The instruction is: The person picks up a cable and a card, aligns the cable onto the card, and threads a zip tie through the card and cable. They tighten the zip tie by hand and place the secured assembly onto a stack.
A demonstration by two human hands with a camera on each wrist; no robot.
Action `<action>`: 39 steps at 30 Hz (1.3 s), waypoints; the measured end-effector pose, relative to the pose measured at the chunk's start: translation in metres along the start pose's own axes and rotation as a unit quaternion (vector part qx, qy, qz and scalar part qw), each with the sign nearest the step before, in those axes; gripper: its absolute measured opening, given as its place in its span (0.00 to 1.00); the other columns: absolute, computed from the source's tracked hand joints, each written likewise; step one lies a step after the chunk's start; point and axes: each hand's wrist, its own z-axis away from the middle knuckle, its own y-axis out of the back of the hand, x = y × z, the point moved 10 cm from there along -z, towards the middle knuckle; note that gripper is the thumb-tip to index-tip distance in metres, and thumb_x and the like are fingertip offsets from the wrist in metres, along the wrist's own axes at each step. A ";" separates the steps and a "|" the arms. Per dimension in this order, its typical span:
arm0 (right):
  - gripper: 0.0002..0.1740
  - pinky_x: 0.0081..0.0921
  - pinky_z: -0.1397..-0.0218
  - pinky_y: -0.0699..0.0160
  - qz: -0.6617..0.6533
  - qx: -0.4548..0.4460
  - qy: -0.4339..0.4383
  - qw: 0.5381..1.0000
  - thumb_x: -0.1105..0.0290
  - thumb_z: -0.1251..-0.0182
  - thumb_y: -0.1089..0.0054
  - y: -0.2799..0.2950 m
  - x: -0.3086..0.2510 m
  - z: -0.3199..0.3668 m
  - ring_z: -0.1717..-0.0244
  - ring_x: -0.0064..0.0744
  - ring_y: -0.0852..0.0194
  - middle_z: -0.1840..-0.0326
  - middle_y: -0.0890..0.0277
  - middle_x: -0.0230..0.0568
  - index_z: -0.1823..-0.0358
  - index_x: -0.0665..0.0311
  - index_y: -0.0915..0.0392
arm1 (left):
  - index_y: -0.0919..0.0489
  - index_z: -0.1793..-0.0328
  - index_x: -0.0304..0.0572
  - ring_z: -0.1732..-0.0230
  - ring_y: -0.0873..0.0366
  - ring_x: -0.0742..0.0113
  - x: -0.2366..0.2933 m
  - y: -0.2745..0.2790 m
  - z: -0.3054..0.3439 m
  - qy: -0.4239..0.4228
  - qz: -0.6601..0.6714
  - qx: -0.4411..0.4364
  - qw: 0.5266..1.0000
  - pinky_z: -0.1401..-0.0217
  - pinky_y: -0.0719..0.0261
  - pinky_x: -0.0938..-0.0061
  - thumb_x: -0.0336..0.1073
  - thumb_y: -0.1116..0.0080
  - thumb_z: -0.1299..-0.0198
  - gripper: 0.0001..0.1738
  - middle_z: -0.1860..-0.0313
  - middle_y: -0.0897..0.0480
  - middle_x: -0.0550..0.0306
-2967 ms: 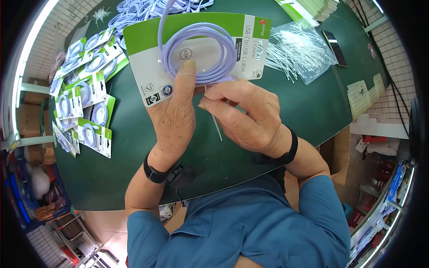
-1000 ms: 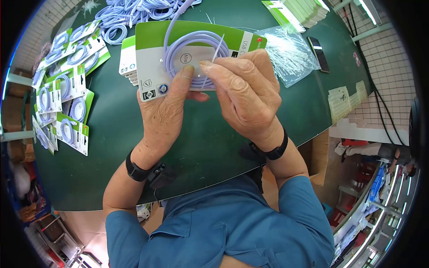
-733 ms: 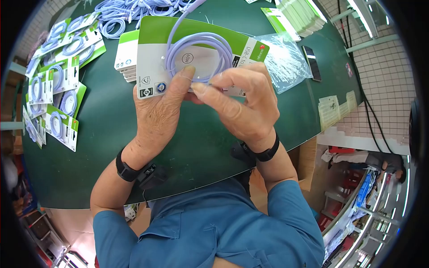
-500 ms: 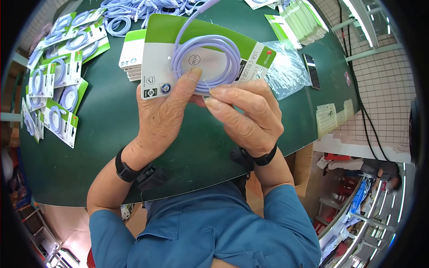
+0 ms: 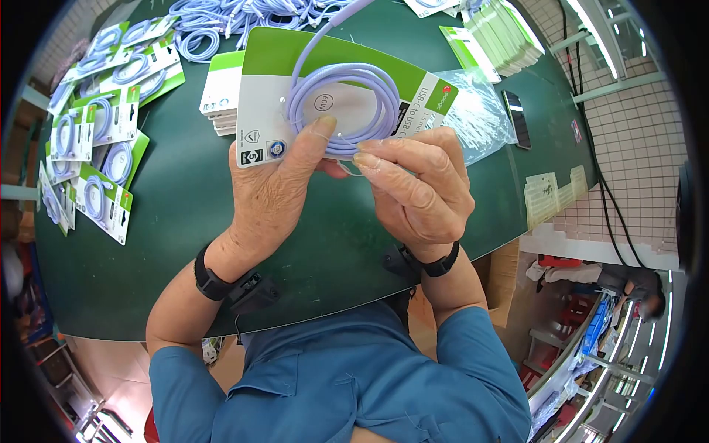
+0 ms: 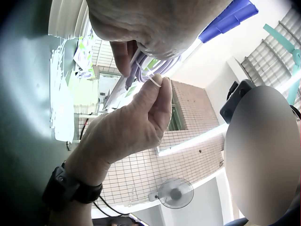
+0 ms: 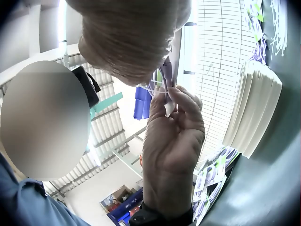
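A green-and-white USB-C cable card is held up over the table, with a coiled lilac cable lying on its front. My left hand grips the card's lower edge, thumb pressed on the coil and fingers behind. At that lower edge my right hand pinches a thin white cable tie between thumb and forefinger. The tie bends around the coil's lower side in both wrist views. One cable end runs up past the card's top edge.
Carded cables lie spread at the left, and loose lilac cables are heaped at the back. A card stack sits behind the held card. At the right are a bag of cable ties, more cards and a phone.
The tie first hung below the card, then came up slantwise across the coil's front in my right hand. Now that hand is back at the lower edge, pinching the bent tie.
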 end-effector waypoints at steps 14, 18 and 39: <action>0.19 0.27 0.66 0.24 -0.011 -0.025 -0.021 0.999 0.87 0.46 0.23 -0.009 0.010 -0.002 0.67 0.35 0.20 0.59 0.10 0.40 0.54 0.60 0.12 | 0.19 0.39 0.28 0.63 0.11 0.66 -0.005 0.000 0.001 -0.003 -0.006 -0.020 1.000 0.63 0.10 0.74 0.30 0.34 0.27 0.16 0.53 0.11 0.50; 0.18 0.28 0.66 0.19 -0.032 -0.048 -0.063 0.996 0.88 0.46 0.24 -0.017 0.018 0.001 0.68 0.35 0.16 0.60 0.10 0.42 0.55 0.63 0.13 | 0.18 0.40 0.28 0.63 0.11 0.67 -0.007 -0.001 0.000 -0.013 -0.035 -0.034 0.999 0.63 0.10 0.74 0.30 0.34 0.27 0.15 0.54 0.11 0.50; 0.14 0.27 0.66 0.17 -0.060 -0.044 -0.054 0.996 0.85 0.44 0.24 -0.004 0.017 -0.019 0.68 0.35 0.14 0.62 0.14 0.43 0.57 0.66 0.12 | 0.18 0.41 0.27 0.66 0.12 0.67 -0.008 0.003 -0.006 0.024 -0.040 -0.028 0.999 0.66 0.09 0.72 0.28 0.35 0.28 0.14 0.55 0.11 0.49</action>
